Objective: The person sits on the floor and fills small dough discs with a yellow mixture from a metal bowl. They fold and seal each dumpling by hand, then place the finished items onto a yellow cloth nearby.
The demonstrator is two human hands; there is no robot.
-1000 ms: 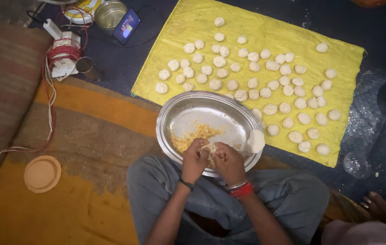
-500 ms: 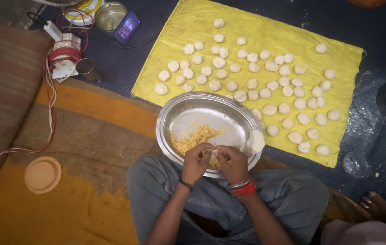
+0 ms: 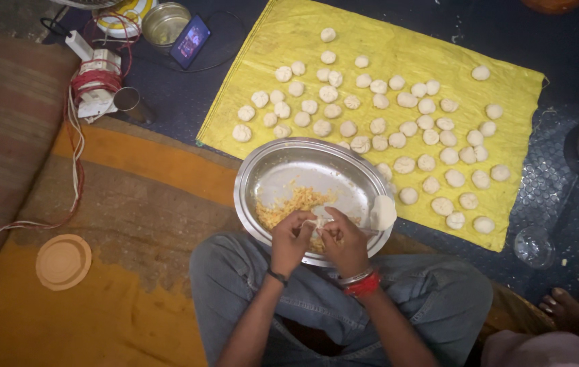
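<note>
My left hand (image 3: 291, 239) and my right hand (image 3: 345, 243) meet over the near rim of a round steel plate (image 3: 282, 160) and pinch a small piece of white dough (image 3: 319, 219) between their fingers. Yellow crumbly filling (image 3: 288, 204) lies in the plate just beyond the hands. A flattened white dough disc (image 3: 383, 212) rests on the plate's right rim. Beyond the plate, several round dough balls (image 3: 405, 164) lie in rows on a yellow sheet (image 3: 303, 30). My right wrist wears red and silver bangles, my left a dark band.
An orange and brown mat (image 3: 133, 204) covers the floor at left, with a round tan lid (image 3: 63, 261) on it. A phone (image 3: 190, 41), a steel bowl (image 3: 165, 22), a cup (image 3: 128, 101) and a cord reel (image 3: 95, 85) sit top left. Another person's foot (image 3: 568, 307) shows at right.
The hands have stayed at the plate's near rim, their fingers working the dough piece slightly. Nothing else has moved.
</note>
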